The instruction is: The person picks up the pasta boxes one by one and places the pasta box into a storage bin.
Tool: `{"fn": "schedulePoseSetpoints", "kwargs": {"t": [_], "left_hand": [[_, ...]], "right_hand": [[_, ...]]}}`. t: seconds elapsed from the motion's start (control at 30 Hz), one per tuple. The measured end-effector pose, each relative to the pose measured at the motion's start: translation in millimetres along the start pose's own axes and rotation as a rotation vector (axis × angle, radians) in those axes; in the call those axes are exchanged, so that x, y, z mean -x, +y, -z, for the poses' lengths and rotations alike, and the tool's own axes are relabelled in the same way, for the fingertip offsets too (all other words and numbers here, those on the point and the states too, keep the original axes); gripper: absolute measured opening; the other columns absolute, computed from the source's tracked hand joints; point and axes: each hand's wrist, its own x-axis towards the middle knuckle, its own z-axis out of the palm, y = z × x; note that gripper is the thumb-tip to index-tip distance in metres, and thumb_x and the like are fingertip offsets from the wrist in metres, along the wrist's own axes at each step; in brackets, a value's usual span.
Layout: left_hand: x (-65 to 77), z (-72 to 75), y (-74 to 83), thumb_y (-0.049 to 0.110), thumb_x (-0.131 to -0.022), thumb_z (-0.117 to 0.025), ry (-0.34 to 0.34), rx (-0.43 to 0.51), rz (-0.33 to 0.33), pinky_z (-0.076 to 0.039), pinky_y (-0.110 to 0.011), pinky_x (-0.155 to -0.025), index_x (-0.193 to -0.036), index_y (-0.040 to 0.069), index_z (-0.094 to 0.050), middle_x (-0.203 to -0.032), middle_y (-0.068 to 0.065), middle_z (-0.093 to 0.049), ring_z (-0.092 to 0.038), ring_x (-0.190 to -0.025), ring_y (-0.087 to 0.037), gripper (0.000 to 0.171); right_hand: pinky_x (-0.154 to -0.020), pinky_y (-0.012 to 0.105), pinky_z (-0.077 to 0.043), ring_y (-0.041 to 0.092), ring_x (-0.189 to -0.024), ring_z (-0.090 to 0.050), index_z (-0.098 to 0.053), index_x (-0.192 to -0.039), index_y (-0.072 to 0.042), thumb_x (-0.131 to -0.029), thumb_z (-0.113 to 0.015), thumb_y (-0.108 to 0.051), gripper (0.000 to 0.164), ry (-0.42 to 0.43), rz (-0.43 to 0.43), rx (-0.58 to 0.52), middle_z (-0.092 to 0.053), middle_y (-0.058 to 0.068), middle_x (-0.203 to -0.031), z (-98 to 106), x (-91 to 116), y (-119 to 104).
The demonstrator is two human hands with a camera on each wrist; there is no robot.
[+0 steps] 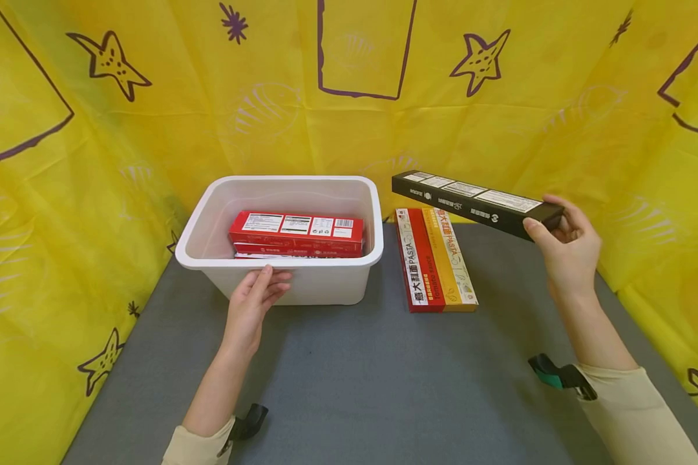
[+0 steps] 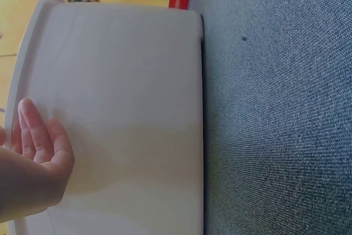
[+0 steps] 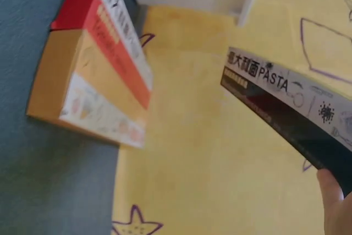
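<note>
My right hand (image 1: 572, 248) grips one end of a long black pasta box (image 1: 471, 201), raised and tilted above the table on the right. The box's white printed side reads PASTA in the right wrist view. My left hand (image 1: 251, 303) holds the front rim of a white plastic bin (image 1: 320, 284), thumb at the rim and fingers against the outside wall. Inside the bin lies a red pasta box (image 1: 296, 232), stacked over other boxes mostly hidden by the front wall. A red pasta box (image 1: 421, 271) and a yellow pasta box (image 1: 450, 258) lie side by side right of the bin.
A grey cloth-covered table (image 1: 349, 381) carries the bin and boxes. Yellow curtain fabric (image 1: 349, 129) with dark drawings closes off the back and both sides, right behind the bin. Dark straps (image 1: 561, 376) hang at the sleeves.
</note>
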Motion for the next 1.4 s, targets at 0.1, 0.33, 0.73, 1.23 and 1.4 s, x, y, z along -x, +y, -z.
{"fn": "schedulePoseSetpoints", "kwargs": {"t": [0.1, 0.33, 0.73, 1.23, 1.4], "left_hand": [[0.0, 0.4, 0.1, 0.027, -0.101, -0.054, 0.001, 0.001, 0.001, -0.052, -0.028, -0.089, -0.103, 0.005, -0.06, -0.092, 0.003, -0.073, -0.068, -0.082, -0.012, 0.024], [-0.1, 0.8, 1.2, 0.028, -0.101, -0.054, -0.002, -0.003, 0.005, -0.052, -0.028, -0.089, -0.104, 0.003, -0.06, -0.092, 0.003, -0.073, -0.068, -0.082, -0.011, 0.026], [0.0, 1.4, 1.1, 0.029, -0.101, -0.054, -0.008, -0.019, 0.007, -0.052, -0.028, -0.091, -0.108, 0.0, -0.058, -0.094, 0.003, -0.073, -0.068, -0.084, -0.013, 0.03], [-0.1, 0.5, 0.3, 0.029, -0.101, -0.055, -0.001, -0.006, 0.012, -0.052, -0.028, -0.091, -0.109, 0.002, -0.058, -0.093, 0.003, -0.073, -0.068, -0.084, -0.013, 0.028], [0.8, 0.3, 0.6, 0.028, -0.101, -0.054, -0.001, -0.004, 0.011, -0.052, -0.028, -0.091, -0.108, 0.003, -0.058, -0.093, 0.004, -0.073, -0.068, -0.084, -0.013, 0.027]], "right_hand": [[-0.066, 0.019, -0.048, 0.018, -0.077, -0.057, -0.066, -0.114, 0.005, -0.076, -0.07, 0.015, 0.04, -0.024, 0.021, -0.043, -0.067, 0.011, -0.09, -7, 1, -5], [-0.068, 0.021, -0.048, 0.018, -0.079, -0.06, -0.064, -0.115, 0.01, -0.076, -0.068, 0.017, 0.04, -0.107, 0.057, -0.156, -0.068, 0.013, -0.092, -24, 3, -14], [-0.068, 0.02, -0.049, 0.016, -0.078, -0.061, -0.064, -0.118, 0.004, -0.083, -0.064, 0.013, 0.036, -0.262, 0.017, -0.117, -0.07, 0.009, -0.093, -52, 12, -15], [-0.075, 0.022, -0.051, 0.016, -0.086, -0.06, -0.061, -0.123, 0.001, -0.085, -0.063, 0.008, 0.039, -0.482, -0.072, -0.045, -0.067, 0.005, -0.1, -82, 20, -3], [-0.077, 0.022, -0.05, 0.017, -0.088, -0.058, -0.061, -0.125, -0.004, -0.087, -0.067, 0.003, 0.039, -0.552, -0.118, 0.029, -0.066, 0.005, -0.102, -92, 21, 2]]}}
